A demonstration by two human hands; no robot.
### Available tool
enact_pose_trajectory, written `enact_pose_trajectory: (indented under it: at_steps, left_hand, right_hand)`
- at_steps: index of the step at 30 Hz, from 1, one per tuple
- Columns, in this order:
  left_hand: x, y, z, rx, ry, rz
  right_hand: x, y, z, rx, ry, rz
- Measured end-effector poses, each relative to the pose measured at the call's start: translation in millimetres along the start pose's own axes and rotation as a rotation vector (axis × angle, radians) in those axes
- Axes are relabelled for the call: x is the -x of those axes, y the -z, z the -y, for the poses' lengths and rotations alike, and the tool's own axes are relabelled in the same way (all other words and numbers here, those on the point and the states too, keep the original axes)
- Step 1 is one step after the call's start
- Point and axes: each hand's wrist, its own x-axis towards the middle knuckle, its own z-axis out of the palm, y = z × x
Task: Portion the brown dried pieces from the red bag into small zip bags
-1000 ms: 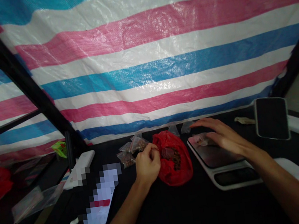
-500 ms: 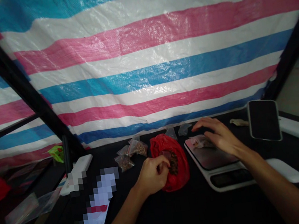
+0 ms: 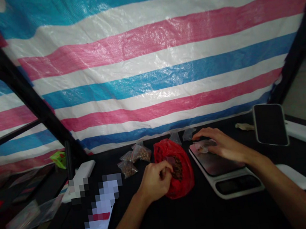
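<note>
My left hand (image 3: 157, 181) is closed in a pinch at the near left of an open red plastic bag (image 3: 189, 179). Small brown pellets (image 3: 177, 168) fill the bag's mouth. What the pinched fingertips hold, if anything, I cannot make out. Over a flat kitchen scale (image 3: 215, 164) hovers my right hand (image 3: 223, 144), fingers spread and apart. Beneath its fingers a small clear plastic bag (image 3: 202, 147) with a little content lies on the weighing plate; whether they touch it I cannot tell.
Several small filled zip bags (image 3: 141, 154) lie left of the red bag, with clear bags (image 3: 189, 134) behind it. A phone (image 3: 99, 228) is at left. A dark-screened device (image 3: 270, 125) stands at right. Striped plastic sheeting (image 3: 144, 51) hangs behind the black table.
My right hand has come slightly down and left over the small bag on the scale. My left hand stays pinched at the red bag. The view has tilted up a little.
</note>
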Motion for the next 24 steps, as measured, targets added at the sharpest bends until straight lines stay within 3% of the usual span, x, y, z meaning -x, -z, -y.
enact_pose_trajectory:
  at_steps: [4, 9, 14, 18, 24]
  left_hand:
    - [0, -0.2, 0, -0.009, 0.003, -0.003]
    - [-1, 0.1, 0, -0.008, -0.006, -0.005]
    - [0, 0.4, -2, 0.008, -0.014, 0.007]
    - [0, -0.3, -1, 0.001, -0.022, -0.005]
    - [0, -0.3, 0, -0.013, -0.017, 0.008]
  right_hand:
    - [3, 0, -3, 0.033, -0.066, 0.12]
    - [2, -6, -12, 0.082, -0.103, 0.106]
    - [-3, -18, 12, -0.051, 0.027, 0.063]
    - [-5, -35, 38, -0.018, 0.117, 0.086]
    - [-7, -53, 39, 0.083, 0.138, 0.052]
